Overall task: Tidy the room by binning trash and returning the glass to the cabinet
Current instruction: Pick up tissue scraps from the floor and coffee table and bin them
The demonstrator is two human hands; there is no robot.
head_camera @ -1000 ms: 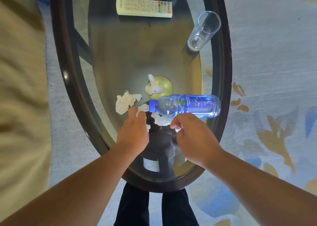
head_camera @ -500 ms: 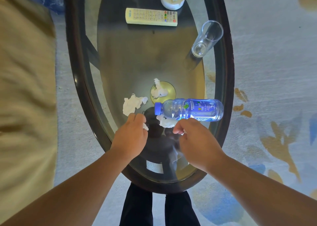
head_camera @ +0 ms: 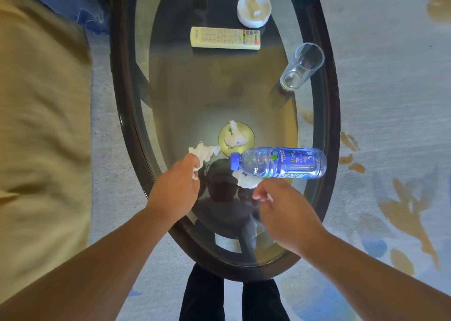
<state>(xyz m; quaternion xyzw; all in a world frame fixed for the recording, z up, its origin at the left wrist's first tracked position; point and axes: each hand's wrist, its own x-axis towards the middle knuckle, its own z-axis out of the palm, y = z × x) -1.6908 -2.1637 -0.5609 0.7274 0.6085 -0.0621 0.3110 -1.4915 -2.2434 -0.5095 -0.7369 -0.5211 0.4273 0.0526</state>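
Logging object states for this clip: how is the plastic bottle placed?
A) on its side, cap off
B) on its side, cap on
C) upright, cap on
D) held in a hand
B: the bottle lies on its side on the table, blue cap in place.

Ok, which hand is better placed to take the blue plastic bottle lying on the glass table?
Probably right. The right hand is directly beside the blue plastic bottle, though it pinches a white tissue scrap; the left hand is farther off, its grip on a crumpled white tissue.
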